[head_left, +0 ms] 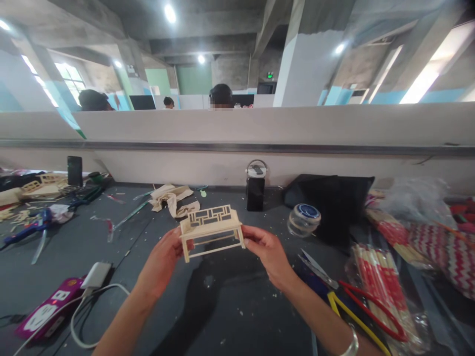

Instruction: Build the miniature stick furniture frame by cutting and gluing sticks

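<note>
A small pale wooden bench model (211, 228) with a lattice back is held upright above the dark table (237, 306). Its left end is gripped by my left hand (166, 254), whose fingers are pressed on the side and partly hidden behind it. At the other end, the thumb and fingers of my right hand (267, 251) pinch the frame near the right legs. The seat and front rails face the camera.
Right: a clear round jar (304, 220), scissors (334, 284) and packaged sticks (382, 277). Behind: a phone (256, 193) and crumpled cloth (172, 198). Left: a purple power strip (52, 306) with a white charger, and a blue glue gun (31, 227). People sit beyond the partition (237, 123).
</note>
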The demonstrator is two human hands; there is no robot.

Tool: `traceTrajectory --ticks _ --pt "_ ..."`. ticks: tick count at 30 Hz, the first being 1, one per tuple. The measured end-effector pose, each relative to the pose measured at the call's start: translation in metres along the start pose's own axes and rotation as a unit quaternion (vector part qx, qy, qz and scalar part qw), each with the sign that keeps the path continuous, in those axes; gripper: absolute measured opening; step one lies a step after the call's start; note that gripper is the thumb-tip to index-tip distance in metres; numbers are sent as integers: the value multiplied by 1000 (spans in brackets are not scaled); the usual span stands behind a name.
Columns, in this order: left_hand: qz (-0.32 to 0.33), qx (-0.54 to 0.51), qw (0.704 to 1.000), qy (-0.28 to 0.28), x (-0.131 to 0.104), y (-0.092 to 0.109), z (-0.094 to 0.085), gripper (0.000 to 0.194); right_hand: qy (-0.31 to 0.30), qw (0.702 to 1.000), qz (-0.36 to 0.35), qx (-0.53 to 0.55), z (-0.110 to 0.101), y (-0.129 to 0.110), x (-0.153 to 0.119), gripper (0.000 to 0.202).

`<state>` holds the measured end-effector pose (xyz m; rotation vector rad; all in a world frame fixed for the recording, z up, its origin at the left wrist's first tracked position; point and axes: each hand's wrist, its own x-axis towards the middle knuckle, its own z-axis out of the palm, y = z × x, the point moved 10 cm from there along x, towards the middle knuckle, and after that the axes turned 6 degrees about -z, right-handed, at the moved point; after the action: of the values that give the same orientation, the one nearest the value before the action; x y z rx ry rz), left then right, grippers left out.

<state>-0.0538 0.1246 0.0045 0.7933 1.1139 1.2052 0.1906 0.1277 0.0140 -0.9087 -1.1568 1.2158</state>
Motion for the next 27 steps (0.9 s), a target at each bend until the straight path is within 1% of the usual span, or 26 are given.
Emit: traceTrajectory --ticks 3,7,10,13,17,20,24,27 --pt "-23 -19 999 -14 -2 -5 3 26 14 1000 -2 7 -3 -4 -1 29" --pt "-3 -51 999 8 -8 3 3 22 24 999 -2 26 -2 -11 -2 30" --pt "-7 -77 996 31 -14 5 5 31 27 998 7 61 0 -13 -2 29" --pt "-18 -98 994 35 -21 6 9 42 36 996 16 74 -2 -13 -4 32" --pt "-22 -109 994 5 -28 8 17 57 50 996 25 63 -8 -11 -6 35" --pt "-12 -100 995 -21 -31 11 21 62 45 995 39 84 -9 -8 -7 36" --pt "-17 -64 996 -53 -37 12 26 56 49 993 46 96 -10 -6 -10 36" --pt "-17 -2 998 -65 -41 10 29 47 55 993 44 89 -11 -7 -12 35"
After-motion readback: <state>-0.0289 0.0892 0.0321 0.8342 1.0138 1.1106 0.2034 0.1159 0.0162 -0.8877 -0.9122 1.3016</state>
